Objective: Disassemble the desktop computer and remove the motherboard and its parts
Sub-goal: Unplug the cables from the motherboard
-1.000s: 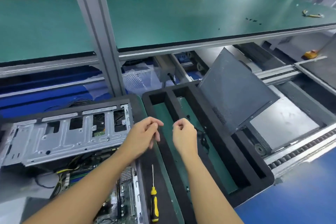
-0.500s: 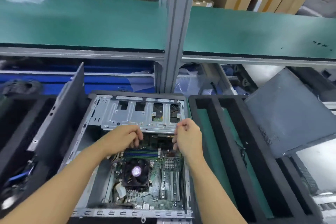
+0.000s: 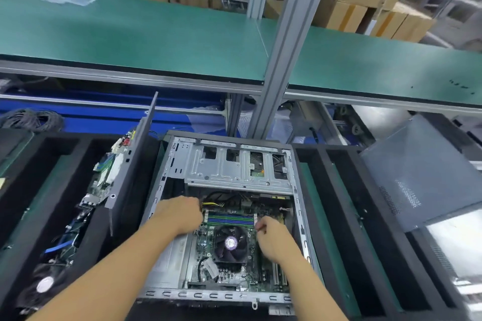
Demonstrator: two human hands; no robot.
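Observation:
An open grey desktop case (image 3: 167, 190) lies on its side in front of me. Inside, the green motherboard (image 3: 266, 276) carries a black CPU fan (image 3: 230, 242) and green and blue memory slots (image 3: 229, 219). A silver drive cage (image 3: 234, 167) covers the far end. My left hand (image 3: 180, 214) reaches in at the left end of the memory slots, next to yellow cables, with its fingertips hidden. My right hand (image 3: 273, 237) has curled fingers touching the right end of the slots, and I see nothing held in it.
A black foam tray on the left (image 3: 60, 190) holds a removed board (image 3: 104, 177), a fan (image 3: 44, 284) and an upright dark panel (image 3: 130, 164). A black foam tray (image 3: 318, 216) lies to the right, with a grey side panel (image 3: 422, 172) leaning on it. An aluminium post (image 3: 281, 60) rises behind the case.
The view swung left from the right tray to the case. Both hands dropped from the drive cage edge into the case, to the two ends of the memory slots.

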